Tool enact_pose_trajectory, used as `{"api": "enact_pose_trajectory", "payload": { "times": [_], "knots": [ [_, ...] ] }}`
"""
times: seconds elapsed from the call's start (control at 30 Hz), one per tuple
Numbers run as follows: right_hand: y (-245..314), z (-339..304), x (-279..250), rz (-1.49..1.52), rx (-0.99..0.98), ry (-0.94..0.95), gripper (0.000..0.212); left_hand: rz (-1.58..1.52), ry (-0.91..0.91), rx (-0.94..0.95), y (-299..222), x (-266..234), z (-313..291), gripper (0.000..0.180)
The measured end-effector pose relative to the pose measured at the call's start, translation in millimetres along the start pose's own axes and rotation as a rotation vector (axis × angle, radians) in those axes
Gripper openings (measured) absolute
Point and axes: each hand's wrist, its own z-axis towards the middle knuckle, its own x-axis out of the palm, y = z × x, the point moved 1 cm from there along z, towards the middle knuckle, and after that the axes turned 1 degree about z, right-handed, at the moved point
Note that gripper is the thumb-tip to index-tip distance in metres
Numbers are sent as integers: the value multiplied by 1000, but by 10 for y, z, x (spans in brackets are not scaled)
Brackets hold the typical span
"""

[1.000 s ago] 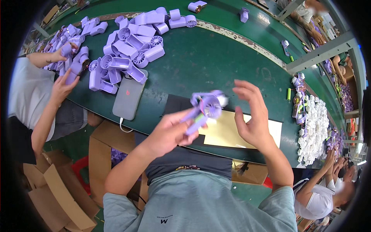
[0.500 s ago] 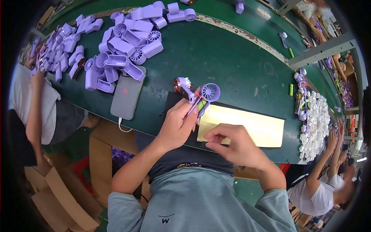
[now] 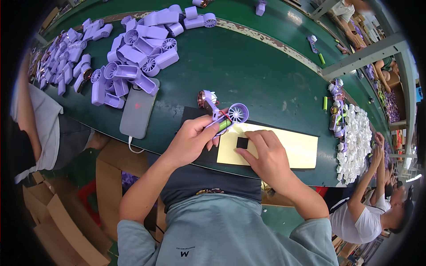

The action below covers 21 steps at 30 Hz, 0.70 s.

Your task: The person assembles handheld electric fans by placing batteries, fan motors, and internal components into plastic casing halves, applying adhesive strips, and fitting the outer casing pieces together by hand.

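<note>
My left hand (image 3: 188, 139) is closed around a partly assembled purple handheld fan (image 3: 228, 119). A round purple grille faces up on it, a green battery cell (image 3: 225, 125) lies in its open handle, and thin red wires run beside it. A copper-coloured motor part with a white piece (image 3: 207, 99) sticks out past the fingertips. My right hand (image 3: 268, 155) is over the yellow sheet (image 3: 288, 148), with a small black square pad (image 3: 242, 142) between thumb and forefinger. Contact at the pad's edges is hard to make out. Black backing shows around the yellow sheet.
Purple fan housings (image 3: 142, 46) are heaped at the far left, beside a grey power bank (image 3: 138, 111) with a white cable. White parts (image 3: 354, 142) and partly assembled fans (image 3: 337, 111) lie at the right. Co-workers sit on both sides; a metal post (image 3: 364, 57) stands far right.
My right hand has lifted slightly, and its fingers have parted from a curled pinch, bringing the black square pad into sight. My left hand still holds the fan. The whole view has shifted slightly.
</note>
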Motion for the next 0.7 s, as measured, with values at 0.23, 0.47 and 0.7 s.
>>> {"api": "enact_pose_trajectory", "payload": {
  "times": [0.23, 0.47, 0.7],
  "knots": [
    [24, 91, -9, 242, 173, -18, 26, 92, 4, -5, -47, 25, -21, 43],
    [25, 375, -469, 520, -93, -85, 26, 69, 142, -6, -129, -50, -32, 32],
    [77, 726, -338, 279, -518, 63, 27, 66, 126, -1, -118, -61, -16, 42]
  ]
}}
